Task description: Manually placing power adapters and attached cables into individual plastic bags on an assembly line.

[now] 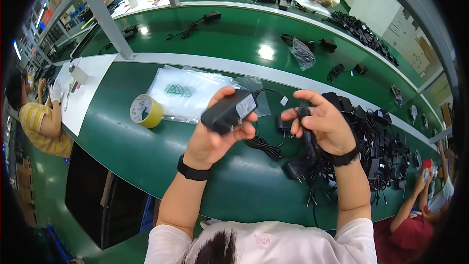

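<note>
Your left fingers (248,131) grip a black adapter (227,112); your right fingers (311,98) pinch black cord (304,112), near heaped adapters (374,168) on the green desk (115,117).

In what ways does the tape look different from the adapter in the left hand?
The tape is yellow, while the adapter is black with a pale label. The tape is a round ring; the adapter is a boxy block. The tape rests on the table, whereas the left hand holds the adapter.
</note>
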Motion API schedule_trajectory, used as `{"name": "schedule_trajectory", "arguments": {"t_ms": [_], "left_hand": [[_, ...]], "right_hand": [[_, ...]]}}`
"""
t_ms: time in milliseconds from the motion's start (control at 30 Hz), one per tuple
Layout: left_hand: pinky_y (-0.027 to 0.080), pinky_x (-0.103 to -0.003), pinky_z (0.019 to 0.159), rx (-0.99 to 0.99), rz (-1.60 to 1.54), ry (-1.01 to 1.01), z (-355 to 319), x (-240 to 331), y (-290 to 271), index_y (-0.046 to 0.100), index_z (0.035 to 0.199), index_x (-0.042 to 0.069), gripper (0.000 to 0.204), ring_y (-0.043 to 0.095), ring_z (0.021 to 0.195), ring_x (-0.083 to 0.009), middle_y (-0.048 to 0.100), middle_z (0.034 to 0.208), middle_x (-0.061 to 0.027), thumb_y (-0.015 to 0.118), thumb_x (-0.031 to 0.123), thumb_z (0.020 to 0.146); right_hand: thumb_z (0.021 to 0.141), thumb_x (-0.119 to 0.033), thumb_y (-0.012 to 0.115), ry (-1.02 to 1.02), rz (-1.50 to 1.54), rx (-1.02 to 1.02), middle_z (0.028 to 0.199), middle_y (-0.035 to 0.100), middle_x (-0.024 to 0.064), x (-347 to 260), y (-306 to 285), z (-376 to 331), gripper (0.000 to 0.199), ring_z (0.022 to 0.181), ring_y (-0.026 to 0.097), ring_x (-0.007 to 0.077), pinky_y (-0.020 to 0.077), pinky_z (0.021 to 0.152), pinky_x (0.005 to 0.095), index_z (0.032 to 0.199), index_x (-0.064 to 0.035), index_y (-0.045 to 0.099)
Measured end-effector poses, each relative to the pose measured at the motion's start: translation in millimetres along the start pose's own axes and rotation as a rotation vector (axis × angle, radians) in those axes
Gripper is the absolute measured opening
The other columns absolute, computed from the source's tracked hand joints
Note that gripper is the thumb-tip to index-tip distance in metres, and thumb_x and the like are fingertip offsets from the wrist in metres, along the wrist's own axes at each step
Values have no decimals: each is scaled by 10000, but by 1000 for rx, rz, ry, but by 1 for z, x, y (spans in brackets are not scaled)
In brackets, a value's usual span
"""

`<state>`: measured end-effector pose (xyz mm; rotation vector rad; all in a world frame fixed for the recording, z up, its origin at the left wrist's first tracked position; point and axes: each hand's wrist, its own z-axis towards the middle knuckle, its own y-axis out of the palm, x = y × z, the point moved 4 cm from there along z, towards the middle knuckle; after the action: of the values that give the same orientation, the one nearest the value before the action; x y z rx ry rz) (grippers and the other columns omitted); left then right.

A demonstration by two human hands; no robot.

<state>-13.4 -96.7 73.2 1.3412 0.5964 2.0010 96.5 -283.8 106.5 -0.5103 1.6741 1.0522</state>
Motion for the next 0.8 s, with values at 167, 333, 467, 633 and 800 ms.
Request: {"name": "schedule_trajectory", "arguments": {"t_ms": [167, 333, 467, 633, 800], "left_hand": [[511, -300, 517, 205, -17, 36, 12, 21, -14, 500, 1139, 43, 724, 598, 534, -193, 628, 774, -112, 590, 620, 709], [439, -221, 629, 473, 1019, 188, 19, 34, -12, 552, 1012, 35, 476, 517, 670, -77, 561, 765, -3, 680, 425, 772], [440, -238, 686, 406, 770, 87, 19, -11, 2, 573, 997, 21, 318, 528, 770, -93, 582, 880, -21, 692, 114, 718], [429, -254, 604, 392, 1046, 25, 16, -53, 14, 426, 795, 42, 358, 487, 677, -95, 550, 768, -51, 750, 133, 673], [438, -254, 608, 331, 1105, 53, 9, -55, 14, 406, 854, 46, 371, 493, 689, -90, 550, 788, -46, 735, 117, 699]], "right_hand": [[758, -71, 657, 78, 19, -90, 809, 590, 85, 30, -6, 8, 548, 688, 569, 130, 474, 658, 245, 1238, -23, 397], [753, -23, 652, 50, -81, -42, 876, 609, 61, 28, -5, 6, 427, 768, 582, 108, 472, 696, 213, 1153, -6, 502], [711, 6, 697, -243, -537, 281, 902, 619, 44, 43, -17, 12, 364, 824, 573, 78, 469, 750, 215, 1051, 12, 566], [726, 27, 670, -251, -803, 338, 933, 610, 35, 47, -6, 9, 289, 857, 578, 97, 477, 780, 245, 999, 24, 573], [760, 85, 596, -341, -453, 218, 1033, 563, 77, 54, -3, 6, 355, 933, 557, 134, 450, 844, 273, 1102, 27, 519]]}}
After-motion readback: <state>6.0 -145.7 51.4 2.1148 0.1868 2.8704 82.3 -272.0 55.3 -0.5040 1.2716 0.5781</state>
